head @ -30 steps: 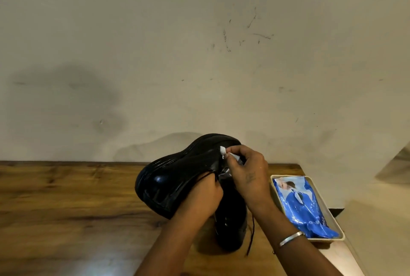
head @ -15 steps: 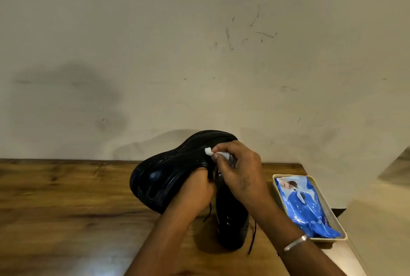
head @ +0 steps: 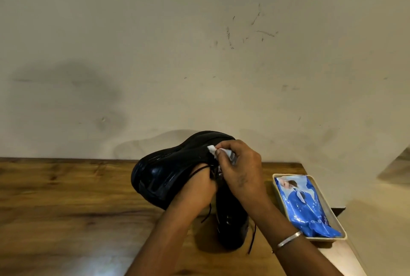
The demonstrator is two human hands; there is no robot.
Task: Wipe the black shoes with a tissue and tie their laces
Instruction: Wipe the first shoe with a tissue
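A beige tray (head: 328, 238) holds a blue packet (head: 308, 207) on the wooden table (head: 66, 198)

Fingers of the left hand (head: 195, 184) are hidden behind the held shoe (head: 168, 171); the right hand (head: 239, 171) covers most of the tissue (head: 211, 148) and half the second shoe (head: 233, 220).

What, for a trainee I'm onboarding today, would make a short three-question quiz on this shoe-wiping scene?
1. True or false: the right hand pinches a white tissue against the raised black shoe.
2. Where does the blue packet lie? A: on the bare wood at the left. B: in the beige tray. C: on the floor.
3. Which hand holds up the raised black shoe?

Key: 1 true. 2 B. 3 the left hand.
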